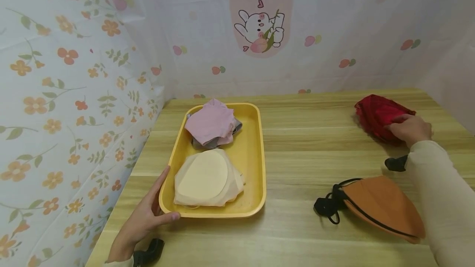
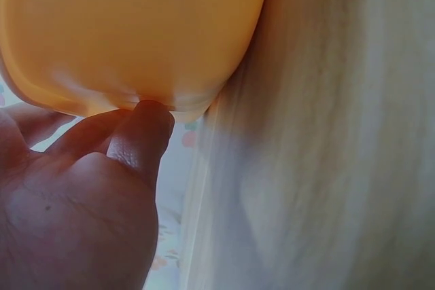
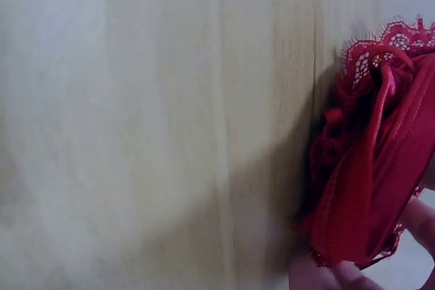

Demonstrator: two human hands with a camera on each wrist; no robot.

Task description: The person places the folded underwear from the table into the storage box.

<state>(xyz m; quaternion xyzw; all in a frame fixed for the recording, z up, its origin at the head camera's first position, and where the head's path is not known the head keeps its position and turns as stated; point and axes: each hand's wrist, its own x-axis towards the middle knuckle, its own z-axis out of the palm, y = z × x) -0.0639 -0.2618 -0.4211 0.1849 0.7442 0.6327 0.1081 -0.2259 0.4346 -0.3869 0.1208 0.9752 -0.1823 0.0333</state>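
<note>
At lower left of the head view, left hand (image 1: pixel 142 219) has the near-left corner of the yellow tray (image 1: pixel 249 155), thumb on the near wall, fingers along the left side. Tray looks like smooth, rigid plastic, light for its size; rim or corner is the sensible hold. Inside, toward the tray's far end: pink cloth (image 1: pixel 209 122) over a grey one (image 1: pixel 237 126), both thin-looking and limp. Nearer end: cream padded piece (image 1: pixel 202 176), probably springy, dents if squeezed. Lower right of frame, on the wooden table (image 1: pixel 308 135): orange folded piece (image 1: pixel 386 207) with black edging, black cord (image 1: pixel 335 217) at its left end; cord could snag. Upper right of frame: red lacy piece (image 1: pixel 378 114), bunched, grasped at its right side by right hand (image 1: pixel 412 129). Can't tell if it's fully resting on the table. Should be very light and soft, no stiffness to count on; satin-like faces may slide over each other. Lace edge and a narrow strap show in the right wrist view: fragile, easy to catch. Best hold is the thick body, all layers pinched together, not lace or strap.
</note>
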